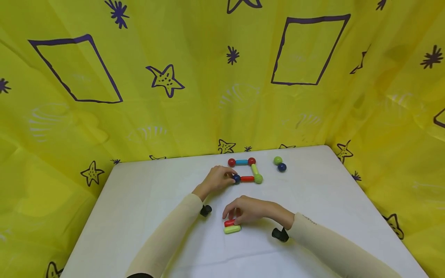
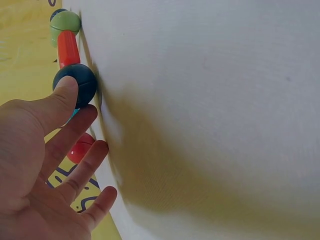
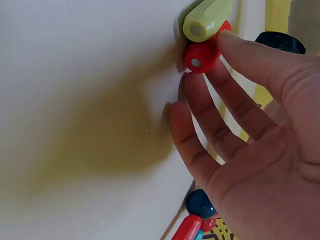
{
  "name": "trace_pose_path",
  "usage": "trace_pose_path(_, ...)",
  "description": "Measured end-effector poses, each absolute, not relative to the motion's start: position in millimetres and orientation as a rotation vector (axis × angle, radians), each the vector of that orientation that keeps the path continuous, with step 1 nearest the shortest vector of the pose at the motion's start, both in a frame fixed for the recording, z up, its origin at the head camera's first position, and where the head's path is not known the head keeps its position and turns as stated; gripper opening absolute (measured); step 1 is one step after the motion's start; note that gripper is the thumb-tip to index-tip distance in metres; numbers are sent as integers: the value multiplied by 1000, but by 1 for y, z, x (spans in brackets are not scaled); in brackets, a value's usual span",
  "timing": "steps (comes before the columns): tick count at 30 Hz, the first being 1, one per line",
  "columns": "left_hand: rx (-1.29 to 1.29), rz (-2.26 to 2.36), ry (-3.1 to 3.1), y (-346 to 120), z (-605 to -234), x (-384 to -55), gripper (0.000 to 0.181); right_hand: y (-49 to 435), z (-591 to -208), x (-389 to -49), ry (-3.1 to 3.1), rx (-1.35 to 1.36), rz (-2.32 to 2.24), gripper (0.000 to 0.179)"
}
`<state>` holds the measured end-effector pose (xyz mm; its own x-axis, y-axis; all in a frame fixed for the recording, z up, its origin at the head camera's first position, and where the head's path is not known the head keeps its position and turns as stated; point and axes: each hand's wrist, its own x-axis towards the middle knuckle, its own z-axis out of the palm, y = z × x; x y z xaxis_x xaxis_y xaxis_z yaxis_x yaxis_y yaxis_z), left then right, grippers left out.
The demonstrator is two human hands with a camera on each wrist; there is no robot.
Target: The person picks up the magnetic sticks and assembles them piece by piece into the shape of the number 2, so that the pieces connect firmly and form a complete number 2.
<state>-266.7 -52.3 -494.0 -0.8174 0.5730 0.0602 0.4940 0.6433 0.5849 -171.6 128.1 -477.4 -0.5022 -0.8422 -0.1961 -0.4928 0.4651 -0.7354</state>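
Observation:
My left hand (image 1: 218, 178) pinches a dark blue ball (image 2: 82, 82) between thumb and index finger; its other fingers are spread. That ball joins a red rod (image 1: 247, 179), whose far end meets a green ball (image 1: 258, 178). From there a yellow-green rod (image 1: 255, 169) leads to a red ball (image 1: 252, 161), then a blue rod (image 1: 241, 162) and another red ball (image 1: 231, 162). Nearer me, my right hand (image 1: 253, 210) holds a second red rod (image 3: 199, 59) between thumb and fingers. Alongside it lies a pale yellow-green rod (image 3: 202, 22); both show a metal disc at the end.
Right of the joined pieces, a loose green ball (image 1: 277, 160) and a dark blue ball (image 1: 282, 167) lie side by side. The white table (image 1: 146, 216) ends at yellow curtains (image 1: 194, 116) behind and on both sides.

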Motion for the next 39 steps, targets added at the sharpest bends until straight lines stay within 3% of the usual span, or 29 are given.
trace_pose_path(26, 942, 893, 2759, -52, -495, -266, 25, 132, -471, -169, 2286, -1163, -680, 27)
trace_pose_path(39, 902, 881, 2764, -51, -495, -267, 26, 147, -460, -169, 2356, -1041, -714, 24)
